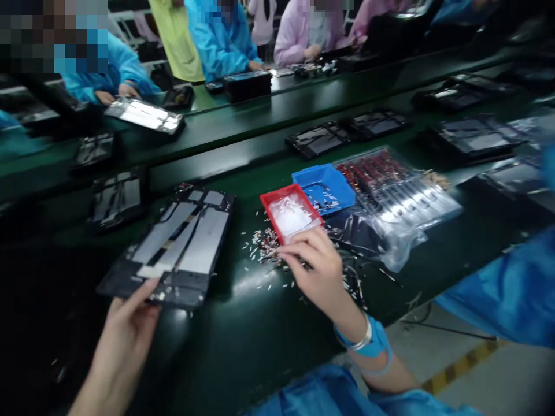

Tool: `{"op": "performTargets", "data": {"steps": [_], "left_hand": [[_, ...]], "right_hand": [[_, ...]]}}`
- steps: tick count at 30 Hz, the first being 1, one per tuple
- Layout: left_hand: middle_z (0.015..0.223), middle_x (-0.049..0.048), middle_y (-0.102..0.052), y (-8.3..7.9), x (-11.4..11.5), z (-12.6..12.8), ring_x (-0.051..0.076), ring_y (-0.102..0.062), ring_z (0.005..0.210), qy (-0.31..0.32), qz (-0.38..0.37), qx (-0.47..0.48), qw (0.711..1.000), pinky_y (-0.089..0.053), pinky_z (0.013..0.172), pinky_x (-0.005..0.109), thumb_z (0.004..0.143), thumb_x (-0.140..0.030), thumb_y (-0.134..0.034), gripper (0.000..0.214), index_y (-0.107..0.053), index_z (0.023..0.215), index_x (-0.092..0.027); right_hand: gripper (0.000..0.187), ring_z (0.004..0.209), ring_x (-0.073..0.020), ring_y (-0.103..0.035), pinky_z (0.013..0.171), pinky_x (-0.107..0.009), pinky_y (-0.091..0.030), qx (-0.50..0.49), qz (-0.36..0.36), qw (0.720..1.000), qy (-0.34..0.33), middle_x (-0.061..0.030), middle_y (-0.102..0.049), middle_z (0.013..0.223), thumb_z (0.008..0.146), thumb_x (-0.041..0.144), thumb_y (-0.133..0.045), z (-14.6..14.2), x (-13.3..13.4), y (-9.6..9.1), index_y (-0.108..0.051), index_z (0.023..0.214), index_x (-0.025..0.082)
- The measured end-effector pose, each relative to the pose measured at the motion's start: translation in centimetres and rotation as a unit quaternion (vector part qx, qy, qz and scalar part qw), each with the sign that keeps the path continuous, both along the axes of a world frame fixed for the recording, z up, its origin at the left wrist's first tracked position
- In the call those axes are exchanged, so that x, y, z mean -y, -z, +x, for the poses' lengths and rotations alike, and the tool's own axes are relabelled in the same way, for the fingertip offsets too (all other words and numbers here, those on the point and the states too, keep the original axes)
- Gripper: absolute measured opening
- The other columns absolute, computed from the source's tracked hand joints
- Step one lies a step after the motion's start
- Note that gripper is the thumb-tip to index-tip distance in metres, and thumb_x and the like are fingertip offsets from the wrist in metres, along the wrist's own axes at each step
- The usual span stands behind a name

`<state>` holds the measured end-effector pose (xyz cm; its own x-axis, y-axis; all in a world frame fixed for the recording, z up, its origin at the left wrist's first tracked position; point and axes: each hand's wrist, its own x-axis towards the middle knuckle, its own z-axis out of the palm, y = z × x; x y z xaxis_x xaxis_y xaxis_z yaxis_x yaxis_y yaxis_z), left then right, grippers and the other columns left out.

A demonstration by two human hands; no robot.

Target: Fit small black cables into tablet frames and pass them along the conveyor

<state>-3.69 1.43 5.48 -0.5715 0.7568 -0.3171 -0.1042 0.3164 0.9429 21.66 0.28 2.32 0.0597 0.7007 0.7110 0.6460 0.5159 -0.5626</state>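
Left hand (130,326) clamped on a flat black rectangular device with grey panels (210,234), right hand (318,268) over a mess of tiny parts.

The device is on the left side of the bench, thumb on top of its near edge; right thumb and fingertips are close together, but can't tell if they've got a piece. They're at a scattered pile of little white slivers (265,247), right beside a red plastic tray (281,192) of white bits. A blue plastic tray (342,188) sits just behind, and a crinkled clear plastic bag (403,245) plus a clear tray of red and silver parts (390,185) crowd the right. Shiny dark green bench (243,341), pale floor (515,375) with yellow-black tape (459,365), and people in blue (223,43) and pink (295,34) jackets opposite.
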Motion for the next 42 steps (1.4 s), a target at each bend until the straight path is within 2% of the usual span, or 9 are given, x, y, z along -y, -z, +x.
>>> {"op": "performTargets", "data": {"steps": [7,12,15,17,20,22,26,29,42], "left_hand": [[0.092,-0.0009,-0.076,6.5,14.9,-2.2,0.028,-0.07,0.097,-0.012,-0.101,0.191,0.976,-0.062,0.072,0.03,0.051,-0.029,-0.086,0.026,-0.072,0.072,-0.024],[0.096,0.0123,-0.074,7.9,18.9,-1.6,0.03,-0.07,0.092,0.238,-0.143,0.416,0.866,-0.056,0.062,0.03,0.063,-0.043,-0.082,0.037,-0.074,0.089,-0.018],[0.104,0.0124,-0.073,7.1,19.2,-3.4,0.027,-0.069,0.098,0.463,-0.15,0.415,0.769,-0.053,0.078,0.032,0.077,-0.044,-0.07,0.031,-0.075,0.096,-0.021],[0.103,0.0088,-0.073,6.4,18.6,-5.1,0.025,-0.067,0.101,0.546,-0.105,0.305,0.773,-0.051,0.085,0.033,0.085,-0.039,-0.062,0.022,-0.076,0.093,-0.023],[0.091,0.0046,-0.074,6.0,16.8,-7.3,0.022,-0.069,0.089,0.491,0.017,0.061,0.869,-0.052,0.081,0.033,0.089,-0.033,-0.056,0.019,-0.074,0.089,-0.027],[0.093,0.0044,-0.074,6.6,15.2,-8.3,0.023,-0.069,0.089,0.408,0.103,-0.12,0.899,-0.053,0.082,0.033,0.088,-0.028,-0.056,0.017,-0.073,0.091,-0.026],[0.11,0.0094,-0.071,9.0,12.2,-9.3,0.026,-0.067,0.1,0.366,0.223,-0.436,0.792,-0.053,0.088,0.04,0.089,-0.021,-0.052,0.023,-0.066,0.107,-0.018],[0.114,0.0142,-0.068,10.3,11.2,-9.5,0.028,-0.066,0.101,0.388,0.256,-0.53,0.709,-0.055,0.083,0.041,0.091,-0.017,-0.049,0.026,-0.059,0.114,-0.011],[0.113,0.0164,-0.066,10.2,11.1,-9.2,0.03,-0.063,0.105,0.446,0.299,-0.564,0.627,-0.055,0.08,0.041,0.087,-0.005,-0.048,0.035,-0.06,0.12,-0.01]], "right_hand": [[0.01,0.061,-0.0116,-0.06,0.052,-0.025,-0.047,-0.102,-0.131,0.984,-0.059,0.0,-0.069,0.071,0.077,0.011,-0.067,-2.9,0.7,0.1,-0.069,0.072,0.019],[0.005,0.051,-0.0086,-0.061,0.05,-0.024,-0.052,-0.195,-0.277,0.923,-0.183,0.0006,-0.066,0.075,0.073,0.014,-0.069,-7.2,2.7,-0.2,-0.07,0.071,0.019],[0.002,0.051,-0.0088,-0.062,0.05,-0.025,-0.054,-0.222,-0.346,0.879,-0.242,0.0,-0.065,0.078,0.07,0.017,-0.071,-9.9,3.4,0.1,-0.07,0.07,0.019],[0.005,0.049,-0.0091,-0.062,0.048,-0.024,-0.052,-0.237,-0.402,0.845,-0.259,0.0011,-0.065,0.072,0.068,0.019,-0.073,-11.5,3.6,0.7,-0.07,0.071,0.018],[0.012,0.046,-0.0098,-0.061,0.04,-0.02,-0.043,-0.259,-0.491,0.791,-0.259,0.0028,-0.063,0.059,0.065,0.022,-0.075,-13.5,3.3,2.0,-0.067,0.073,0.017],[0.015,0.044,-0.0085,-0.058,0.038,-0.019,-0.04,-0.267,-0.527,0.765,-0.256,0.0041,-0.061,0.054,0.064,0.024,-0.076,-14.3,3.0,2.8,-0.065,0.071,0.016],[0.024,0.041,-0.0049,-0.052,0.041,-0.019,-0.039,-0.255,-0.57,0.737,-0.259,0.0044,-0.061,0.054,0.06,0.028,-0.08,-14.7,2.4,3.6,-0.062,0.068,0.015],[0.027,0.039,-0.0049,-0.052,0.039,-0.019,-0.037,-0.243,-0.579,0.735,-0.255,0.004,-0.062,0.054,0.058,0.029,-0.082,-14.6,2.2,3.8,-0.062,0.068,0.015],[0.026,0.041,-0.0063,-0.054,0.037,-0.019,-0.034,-0.251,-0.572,0.745,-0.233,0.0041,-0.06,0.05,0.065,0.036,-0.076,-15.6,2.9,4.9,-0.061,0.074,0.017]]}}
